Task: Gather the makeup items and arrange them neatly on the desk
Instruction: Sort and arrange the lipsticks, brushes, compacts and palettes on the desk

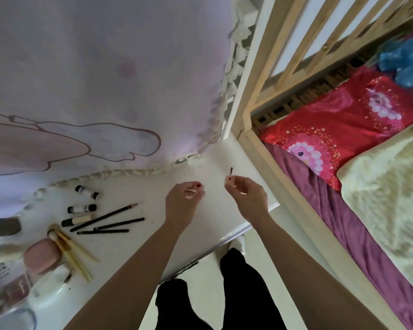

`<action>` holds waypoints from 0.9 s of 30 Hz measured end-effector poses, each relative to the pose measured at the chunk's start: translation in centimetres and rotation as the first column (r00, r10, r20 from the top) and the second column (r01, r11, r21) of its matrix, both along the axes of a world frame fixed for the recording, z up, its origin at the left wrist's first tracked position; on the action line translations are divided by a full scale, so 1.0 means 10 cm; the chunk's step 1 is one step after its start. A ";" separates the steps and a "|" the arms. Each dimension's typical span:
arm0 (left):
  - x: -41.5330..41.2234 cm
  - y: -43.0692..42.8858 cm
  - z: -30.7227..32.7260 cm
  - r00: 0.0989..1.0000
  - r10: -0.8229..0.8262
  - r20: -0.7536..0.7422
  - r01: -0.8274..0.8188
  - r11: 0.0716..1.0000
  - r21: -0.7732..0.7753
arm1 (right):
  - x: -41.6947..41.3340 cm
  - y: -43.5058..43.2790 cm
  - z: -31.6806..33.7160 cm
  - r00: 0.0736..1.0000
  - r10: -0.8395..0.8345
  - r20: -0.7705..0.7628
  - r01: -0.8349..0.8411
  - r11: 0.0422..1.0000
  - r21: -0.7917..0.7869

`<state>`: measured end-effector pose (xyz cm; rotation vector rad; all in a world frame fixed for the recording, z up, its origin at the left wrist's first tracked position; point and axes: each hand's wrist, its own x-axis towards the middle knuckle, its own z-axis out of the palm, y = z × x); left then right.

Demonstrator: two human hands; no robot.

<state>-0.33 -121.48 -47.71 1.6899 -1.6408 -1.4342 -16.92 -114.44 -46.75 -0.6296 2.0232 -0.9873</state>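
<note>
My right hand (244, 195) hovers over the far right corner of the white desk (138, 248) and pinches a small dark stick (231, 171) that points up. My left hand (184, 200) hangs beside it with curled fingers round a thin pale item (190, 191) that is too small to name. At the left of the desk lie two small black-capped tubes (86, 191), several black pencils (105, 217), gold-handled brushes (72, 253), a pink compact (42, 258) and a palette (16, 289).
A pale cloth with a drawn figure (93, 91) hangs behind the desk. A wooden cot (267, 158) with a red pillow (332, 129) and blankets stands close on the right. My legs in black trousers (236, 294) stand at the desk's front edge.
</note>
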 end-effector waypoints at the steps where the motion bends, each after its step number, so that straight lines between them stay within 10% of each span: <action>1: -0.07 -0.05 -0.10 1.000 0.000 0.026 0.000 1.000 -0.018 | -0.05 -0.09 -0.09 0.999 0.024 -0.026 -0.024 1.000 -0.006; 27: -0.59 -0.33 -0.57 0.992 0.076 0.102 -0.051 0.971 -0.232 | -0.35 -0.60 -0.73 0.848 0.224 -0.480 -0.259 0.966 -0.007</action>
